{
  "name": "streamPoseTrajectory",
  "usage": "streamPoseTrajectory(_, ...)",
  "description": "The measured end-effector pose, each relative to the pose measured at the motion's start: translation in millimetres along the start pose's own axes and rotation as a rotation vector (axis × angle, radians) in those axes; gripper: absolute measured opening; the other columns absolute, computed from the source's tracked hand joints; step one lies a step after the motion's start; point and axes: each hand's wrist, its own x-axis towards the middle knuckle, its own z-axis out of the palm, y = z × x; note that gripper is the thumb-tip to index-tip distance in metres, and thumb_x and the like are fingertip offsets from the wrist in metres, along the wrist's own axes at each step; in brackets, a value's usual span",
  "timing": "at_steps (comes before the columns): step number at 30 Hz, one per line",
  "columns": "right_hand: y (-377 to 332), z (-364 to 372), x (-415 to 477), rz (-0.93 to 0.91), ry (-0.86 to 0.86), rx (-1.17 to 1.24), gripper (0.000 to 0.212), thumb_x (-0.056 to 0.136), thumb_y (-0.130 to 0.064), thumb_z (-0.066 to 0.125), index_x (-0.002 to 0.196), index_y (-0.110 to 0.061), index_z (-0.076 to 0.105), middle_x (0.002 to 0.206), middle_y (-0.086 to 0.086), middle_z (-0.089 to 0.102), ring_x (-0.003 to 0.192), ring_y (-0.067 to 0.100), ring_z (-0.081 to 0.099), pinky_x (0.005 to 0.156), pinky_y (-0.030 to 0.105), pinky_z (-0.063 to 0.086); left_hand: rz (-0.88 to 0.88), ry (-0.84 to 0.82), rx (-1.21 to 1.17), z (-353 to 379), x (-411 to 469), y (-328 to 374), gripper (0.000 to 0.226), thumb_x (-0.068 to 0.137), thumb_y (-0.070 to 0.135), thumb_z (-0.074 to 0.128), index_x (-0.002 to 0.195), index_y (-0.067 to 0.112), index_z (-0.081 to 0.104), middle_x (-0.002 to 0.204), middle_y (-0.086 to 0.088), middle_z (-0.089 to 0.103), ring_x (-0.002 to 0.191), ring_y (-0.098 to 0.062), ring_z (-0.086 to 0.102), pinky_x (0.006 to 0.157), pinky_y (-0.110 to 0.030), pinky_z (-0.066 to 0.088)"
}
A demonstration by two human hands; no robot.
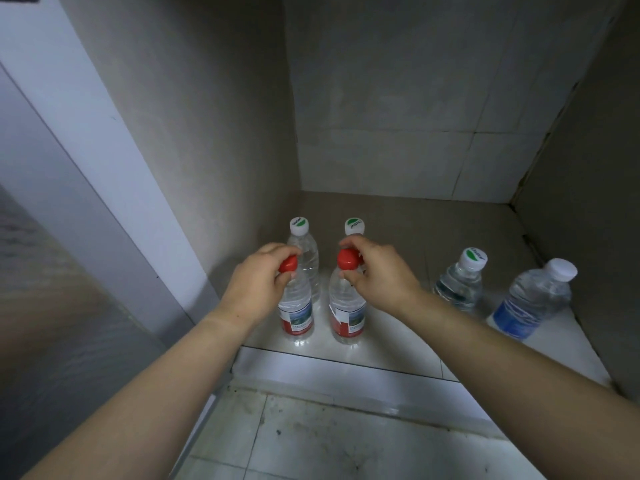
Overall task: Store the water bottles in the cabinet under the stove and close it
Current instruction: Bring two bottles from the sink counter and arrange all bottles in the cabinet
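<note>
fingers of left hand point(258, 284) and right hand point(377, 273) pinched on ribbed red caps of two clear plastic bottles point(297, 306)

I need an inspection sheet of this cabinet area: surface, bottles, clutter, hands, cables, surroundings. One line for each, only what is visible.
Surface: cabinet floor, pale and glossy at the front, bare toward the back.
Job's things: six bottles, all upright inside. Two red-cap bottles in front; two green-marked-cap bottles behind them; another green-marked one and a blue-label bottle to the right.
Clutter: nothing seen.
Hands: left hand grips the left red cap; right hand grips the right red cap.
Cables: nothing seen.
Surroundings: tiled back wall; stained floor tiles in front; white panel at left, possibly the door.
</note>
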Motion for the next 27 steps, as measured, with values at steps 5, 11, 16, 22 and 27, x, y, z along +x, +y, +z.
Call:
streamPoseTrajectory(5,4.7,0.8,-5.2,-0.009,0.023,0.033,0.034,0.081,-0.021,0.068,0.112,-0.019,0.055,0.11,0.004,0.064,0.092,0.023,0.06,0.075,0.026,0.043,0.013,0.016,-0.029,1.4,-3.6,3.3,0.037,0.081,0.006,0.065,0.116,0.019,0.061,0.121,-0.001,0.06,0.101,-0.024,0.061,0.089,-0.039,0.05)
streamPoseTrajectory(11,11.6,2.7,-10.3,-0.058,0.02,0.045,0.042,0.08,-0.02,0.069,0.118,-0.021,0.052,0.117,0.002,0.061,0.096,0.017,0.057,0.078,0.022,0.039,0.02,-0.045,-0.04,1.5,2.2,0.3,0.038,0.081,0.003,0.064,0.115,0.017,0.061,0.117,-0.005,0.058,0.104,-0.023,0.057,0.09,-0.029,0.046)
streamPoseTrajectory(16,8.3,4.8,-10.7,-0.066,0.039,0.078,0.037,0.079,-0.018,0.07,0.113,-0.019,0.054,0.112,0.002,0.061,0.091,0.015,0.055,0.078,0.027,0.043,-0.025,-0.057,-0.008,3.8,5.7,-3.0,0.046,0.08,0.006,0.066,0.123,0.018,0.054,0.125,-0.006,0.053,0.107,-0.025,0.054,0.085,-0.023,0.039)
streamPoseTrajectory(22,8.4,8.7,-8.3,-0.032,0.075,0.075,0.036,0.079,-0.016,0.07,0.112,-0.019,0.054,0.112,0.004,0.061,0.099,0.021,0.057,0.082,0.029,0.045,-0.006,-0.061,0.059,7.5,5.0,-1.2,0.051,0.081,0.004,0.063,0.127,0.018,0.049,0.134,-0.005,0.047,0.115,-0.026,0.051,0.091,-0.03,0.041)
streamPoseTrajectory(27,14.6,3.7,-8.5,-0.04,0.041,0.068,0.039,0.077,-0.019,0.072,0.112,-0.02,0.053,0.113,0.004,0.06,0.1,0.021,0.057,0.082,0.031,0.046,-0.001,-0.081,0.077,5.4,5.2,0.3,0.046,0.085,0.016,0.061,0.128,0.02,0.047,0.133,-0.005,0.046,0.114,-0.026,0.051,0.092,-0.037,0.046)
